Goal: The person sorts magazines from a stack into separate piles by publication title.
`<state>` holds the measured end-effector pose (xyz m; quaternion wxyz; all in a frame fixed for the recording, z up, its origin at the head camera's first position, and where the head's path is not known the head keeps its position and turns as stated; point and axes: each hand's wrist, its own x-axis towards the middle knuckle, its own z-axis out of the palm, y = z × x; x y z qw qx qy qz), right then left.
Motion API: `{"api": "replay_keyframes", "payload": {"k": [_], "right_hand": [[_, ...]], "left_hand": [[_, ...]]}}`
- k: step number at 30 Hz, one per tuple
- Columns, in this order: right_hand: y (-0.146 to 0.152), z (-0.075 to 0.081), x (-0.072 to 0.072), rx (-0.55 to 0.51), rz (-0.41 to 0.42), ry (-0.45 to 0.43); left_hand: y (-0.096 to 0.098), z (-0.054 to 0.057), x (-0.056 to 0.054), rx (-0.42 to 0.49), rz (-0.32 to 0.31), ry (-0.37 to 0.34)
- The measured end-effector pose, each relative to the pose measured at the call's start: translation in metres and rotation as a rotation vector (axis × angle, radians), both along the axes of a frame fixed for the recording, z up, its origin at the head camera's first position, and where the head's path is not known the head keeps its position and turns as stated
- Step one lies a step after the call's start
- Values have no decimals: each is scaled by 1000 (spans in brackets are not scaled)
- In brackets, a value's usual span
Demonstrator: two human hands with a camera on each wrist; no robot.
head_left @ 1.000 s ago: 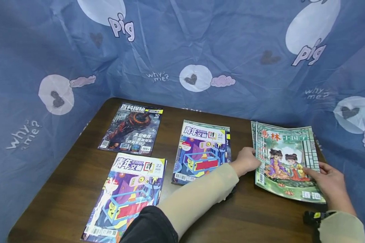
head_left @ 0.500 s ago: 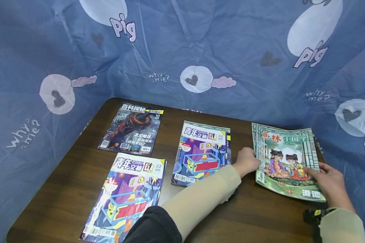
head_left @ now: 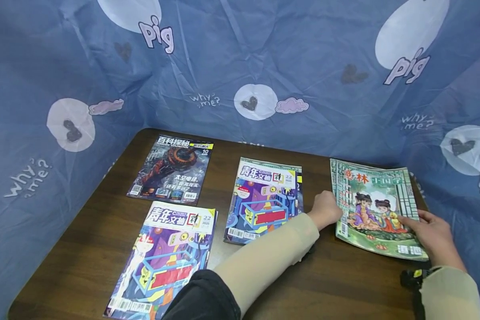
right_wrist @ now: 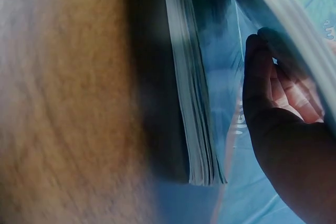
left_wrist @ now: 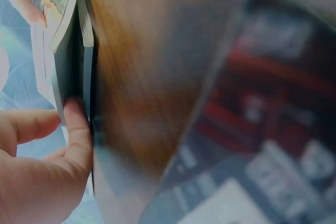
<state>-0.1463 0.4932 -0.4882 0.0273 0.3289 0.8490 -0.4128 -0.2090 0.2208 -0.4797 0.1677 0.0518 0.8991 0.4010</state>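
At the right of the head view we see the green 意林 magazine (head_left: 378,226), its right side raised off a lower magazine (right_wrist: 190,103). The left hand (head_left: 326,209) pinches its left edge; the right hand (head_left: 437,235) grips its right edge. Around them we find a brown wooden table (head_left: 84,249) and blue printed cloth (head_left: 208,58) behind. We count two purple 青年文摘 magazines, one mid-frame (head_left: 264,204), one lower left (head_left: 168,262), and one dark 百科探秘 magazine (head_left: 172,171), left of centre.

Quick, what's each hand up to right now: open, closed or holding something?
Left hand: pinching the top green magazine by its left edge.
Right hand: holding that magazine's right edge, thumb on top.
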Motion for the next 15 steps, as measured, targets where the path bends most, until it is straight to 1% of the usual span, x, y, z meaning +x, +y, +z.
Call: {"api": "replay_keyframes", "payload": {"k": [3, 7, 11, 15], "right_hand": [[1, -1, -1, -9, -2, -9], [2, -2, -1, -19, -11, -38], [2, -2, -1, -33, 0, -47], [3, -3, -1, -31, 16, -50]], "left_hand": [[1, 4, 1, -25, 1, -8], [2, 5, 0, -54, -11, -9], [3, 2, -4, -87, -72, 14], [3, -2, -7, -90, -120, 1]]}}
